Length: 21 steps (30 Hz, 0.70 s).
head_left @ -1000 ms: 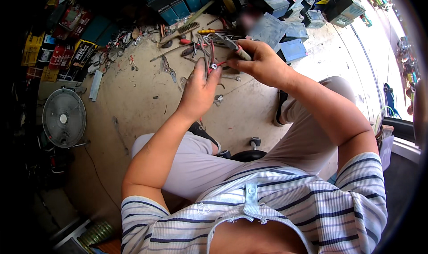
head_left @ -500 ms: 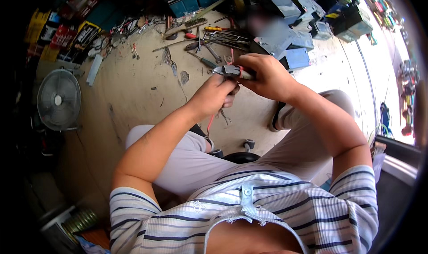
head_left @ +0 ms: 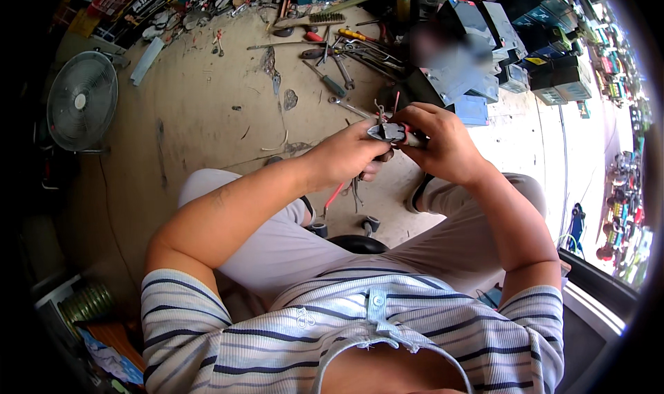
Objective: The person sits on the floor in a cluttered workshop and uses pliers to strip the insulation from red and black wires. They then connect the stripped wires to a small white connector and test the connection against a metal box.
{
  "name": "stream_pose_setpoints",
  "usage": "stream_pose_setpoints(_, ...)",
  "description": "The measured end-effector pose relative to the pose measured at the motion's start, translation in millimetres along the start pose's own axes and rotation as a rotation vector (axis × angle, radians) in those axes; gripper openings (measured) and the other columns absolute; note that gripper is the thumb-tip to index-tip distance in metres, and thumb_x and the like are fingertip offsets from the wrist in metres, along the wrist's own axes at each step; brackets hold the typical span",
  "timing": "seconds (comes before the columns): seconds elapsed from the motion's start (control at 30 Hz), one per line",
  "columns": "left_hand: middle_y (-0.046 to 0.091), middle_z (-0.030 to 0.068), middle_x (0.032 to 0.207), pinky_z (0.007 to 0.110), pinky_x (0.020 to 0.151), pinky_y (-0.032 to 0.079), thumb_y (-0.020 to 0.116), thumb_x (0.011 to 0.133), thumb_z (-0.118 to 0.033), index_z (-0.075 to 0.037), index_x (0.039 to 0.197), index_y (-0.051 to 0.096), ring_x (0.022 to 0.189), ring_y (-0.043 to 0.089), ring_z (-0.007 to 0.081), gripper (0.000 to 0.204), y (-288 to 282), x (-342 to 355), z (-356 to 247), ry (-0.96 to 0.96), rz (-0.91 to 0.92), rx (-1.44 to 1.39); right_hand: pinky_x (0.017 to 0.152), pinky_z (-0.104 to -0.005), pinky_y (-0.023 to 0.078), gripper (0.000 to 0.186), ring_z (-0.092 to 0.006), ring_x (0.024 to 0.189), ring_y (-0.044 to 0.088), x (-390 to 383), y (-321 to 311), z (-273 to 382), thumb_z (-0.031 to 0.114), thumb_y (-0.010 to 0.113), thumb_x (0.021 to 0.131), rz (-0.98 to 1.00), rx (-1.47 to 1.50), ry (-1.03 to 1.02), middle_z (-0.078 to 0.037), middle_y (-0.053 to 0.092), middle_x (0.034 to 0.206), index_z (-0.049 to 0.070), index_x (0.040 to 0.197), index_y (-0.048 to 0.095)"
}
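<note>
My right hand is closed round a pair of pliers with metal jaws and red on the handles. The jaws lie at the fingertips of my left hand, which is closed on a bundle of red and grey wires. Some of the bundle sticks up above my fingers and some hangs below them. What the jaws touch is too hidden to tell. Just beyond my hands, on the floor, lie a screwdriver, several wrenches and a wire brush.
A metal fan stands at the left. Battery-like boxes are piled at the upper right, beside a blurred patch. Cartons and scrap line the upper left. My bent legs frame the floor below my hands, near a chair caster.
My right hand has brought the pliers down onto the fingers of my left hand, which has turned with the wires. Both hands now appear further right and lower in the picture.
</note>
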<state>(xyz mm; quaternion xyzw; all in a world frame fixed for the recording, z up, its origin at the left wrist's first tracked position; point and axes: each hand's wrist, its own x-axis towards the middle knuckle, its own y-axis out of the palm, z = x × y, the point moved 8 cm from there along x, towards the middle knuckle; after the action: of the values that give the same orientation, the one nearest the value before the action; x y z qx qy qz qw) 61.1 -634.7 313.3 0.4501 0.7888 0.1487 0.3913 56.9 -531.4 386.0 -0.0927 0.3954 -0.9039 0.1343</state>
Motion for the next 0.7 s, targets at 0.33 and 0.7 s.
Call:
stream_pose_setpoints(0.33, 0.051, 0.0013, 0.077, 0.025, 0.054, 0.038, 0.044, 0.098, -0.018, -0.006, 0.099, 0.052, 0.059, 0.044, 0.0085, 0.015, -4.5, 0.2, -7.4, 0.087, -0.133, 0.257, 0.07, -0.0404, 0.049, 0.033, -0.0334, 0.081, 0.059, 2.5, 0.2, 4.9, 0.006, 0.07, 0.066, -0.071, -0.156, -0.009, -0.012, 0.059, 0.086, 0.005, 0.098, 0.059)
stream_pose_setpoints(0.7, 0.055, 0.0044, 0.07, 0.031, 0.056, 0.041, 0.044, 0.097, -0.027, -0.003, 0.093, 0.057, 0.057, 0.049, 0.0139, 0.028, -3.4, -5.4, -29.0, 0.199, -0.171, 0.685, 0.066, -0.0404, 0.048, 0.034, -0.0354, 0.078, 0.059, 4.3, 4.4, 2.5, 0.004, 0.07, 0.068, -0.108, -0.134, 0.02, -0.014, 0.059, 0.088, 0.003, 0.099, 0.058)
